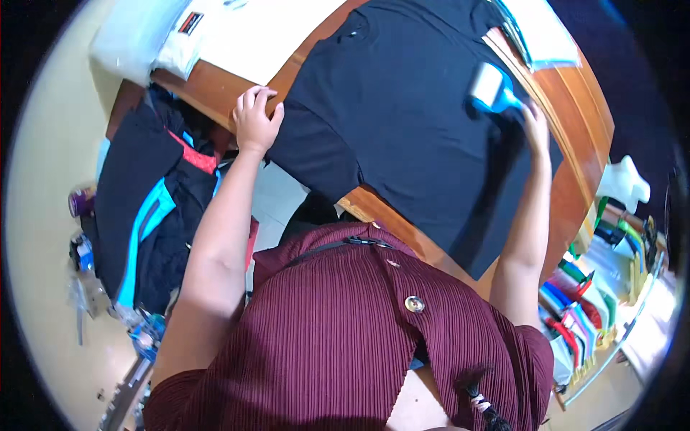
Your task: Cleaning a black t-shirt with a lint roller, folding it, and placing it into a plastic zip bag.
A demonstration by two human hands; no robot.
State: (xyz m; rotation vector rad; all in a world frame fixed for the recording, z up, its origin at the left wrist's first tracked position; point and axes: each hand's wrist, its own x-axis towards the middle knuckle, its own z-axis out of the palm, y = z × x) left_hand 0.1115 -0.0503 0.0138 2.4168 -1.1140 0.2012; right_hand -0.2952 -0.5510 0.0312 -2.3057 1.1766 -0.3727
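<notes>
A black long- or short-sleeved shirt (409, 108) lies spread over a wooden table (577, 124), its collar towards the far side and one sleeve hanging over the near edge. My right hand (535, 126) grips the handle of a blue lint roller (490, 89) with a white roll, at the right part of the shirt; whether the roll touches the fabric I cannot tell. At the table's left edge, beside the sleeve, my left hand (257, 119) rests with its fingers spread and nothing held.
Dark garments with turquoise and red parts (151, 210) are heaped on the left. A white sheet (253, 37) and plastic-wrapped items (178, 54) lie at the far left of the table. Clear packets (550, 37) sit at the far right. Colourful clothes (577, 312) hang on a rack at the right.
</notes>
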